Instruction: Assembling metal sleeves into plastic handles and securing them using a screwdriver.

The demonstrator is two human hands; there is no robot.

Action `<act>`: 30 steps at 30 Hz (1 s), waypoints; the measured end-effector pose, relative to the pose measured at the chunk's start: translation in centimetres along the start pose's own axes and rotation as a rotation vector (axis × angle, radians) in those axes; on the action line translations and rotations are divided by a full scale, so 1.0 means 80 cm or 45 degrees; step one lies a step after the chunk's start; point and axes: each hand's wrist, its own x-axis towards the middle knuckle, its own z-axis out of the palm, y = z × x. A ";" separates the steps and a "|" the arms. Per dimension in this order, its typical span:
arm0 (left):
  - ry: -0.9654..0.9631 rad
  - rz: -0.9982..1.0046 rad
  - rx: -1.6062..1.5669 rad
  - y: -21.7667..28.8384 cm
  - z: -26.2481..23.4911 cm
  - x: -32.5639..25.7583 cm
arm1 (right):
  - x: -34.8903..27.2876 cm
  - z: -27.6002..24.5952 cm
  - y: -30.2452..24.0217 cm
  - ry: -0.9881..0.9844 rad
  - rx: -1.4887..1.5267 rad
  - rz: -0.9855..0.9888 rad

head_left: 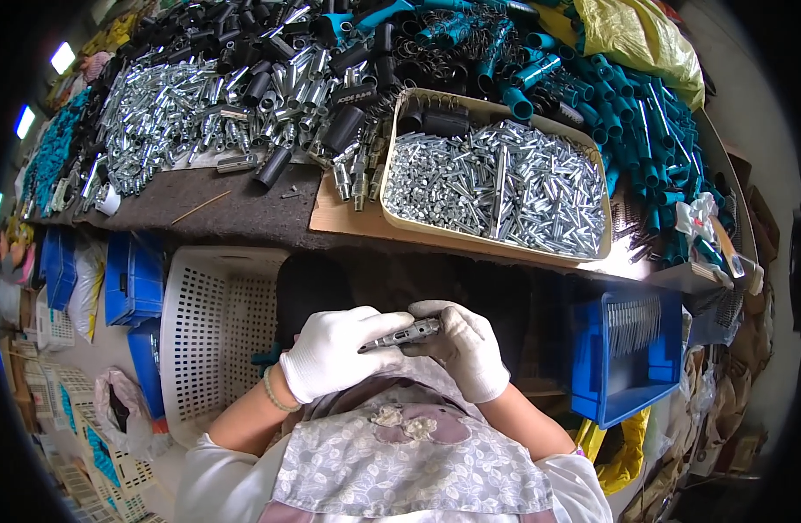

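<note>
While a flowered apron (348,466) was spread below, a metal part (405,335) was held just past it, between the hands: it was clasped in the bent fingers of the left hand (332,350), and its right end was gripped by the right hand (472,349). A white basket (202,349) was set leftward, a blue bin (614,390) rightward. Farther off, on the table (209,196), a tray (606,228) was filled with pins (544,179), flanked by heaped silvery pieces (165,113) and teal tubes (644,148).

A workshop, shown by heaped metal parts (174,105) and crates (187,336).
</note>
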 end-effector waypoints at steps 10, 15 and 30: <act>0.079 -0.001 0.057 -0.002 0.010 -0.012 | -0.005 0.004 0.019 0.005 0.136 0.044; 0.133 0.087 0.197 0.001 0.015 -0.005 | -0.003 -0.005 0.023 -0.003 0.309 0.118; 0.203 0.021 -0.053 0.006 0.007 0.003 | 0.138 -0.035 -0.270 0.750 -2.419 -1.424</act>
